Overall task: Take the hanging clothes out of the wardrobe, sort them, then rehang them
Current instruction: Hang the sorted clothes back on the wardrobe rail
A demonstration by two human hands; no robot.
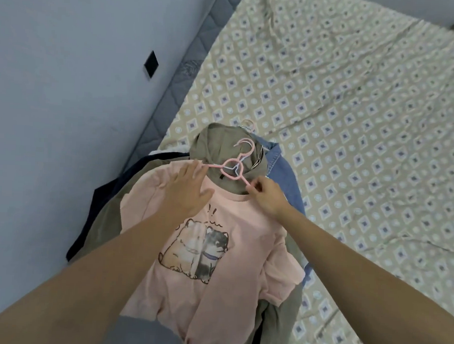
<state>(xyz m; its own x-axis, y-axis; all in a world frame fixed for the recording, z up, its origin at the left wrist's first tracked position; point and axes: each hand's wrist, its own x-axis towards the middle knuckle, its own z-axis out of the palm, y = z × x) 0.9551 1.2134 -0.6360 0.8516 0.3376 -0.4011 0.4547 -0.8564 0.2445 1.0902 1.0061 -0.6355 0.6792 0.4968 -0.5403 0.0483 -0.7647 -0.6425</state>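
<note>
The bed [354, 99], under a diamond-patterned sheet, carries the whole heap of clothes at its near left corner, hard against the pale wall [55, 86]. In the pile lie an olive hooded garment [214, 142], a denim piece [283, 169] on the right and a dark navy one [102, 200] on the left, with the pink T-shirt [229, 263] with its cartoon print spread on top. This looks like the sorting step: the clothes are already out of the wardrobe and this shirt is being dealt with on its pink hanger [232, 169], which sits at the collar with its hook pointing far. The left hand [186, 191] lies flat, fingers straight, pressing the shirt's left shoulder; the right hand [266, 197] is a closed grip, pinching the hanger's right arm at the neckline. Next, I judge, the hanger must slide free of, or seat into, the neck opening without stretching it. More hangers [248, 126] jut from the far side of the pile and could snag.
</note>
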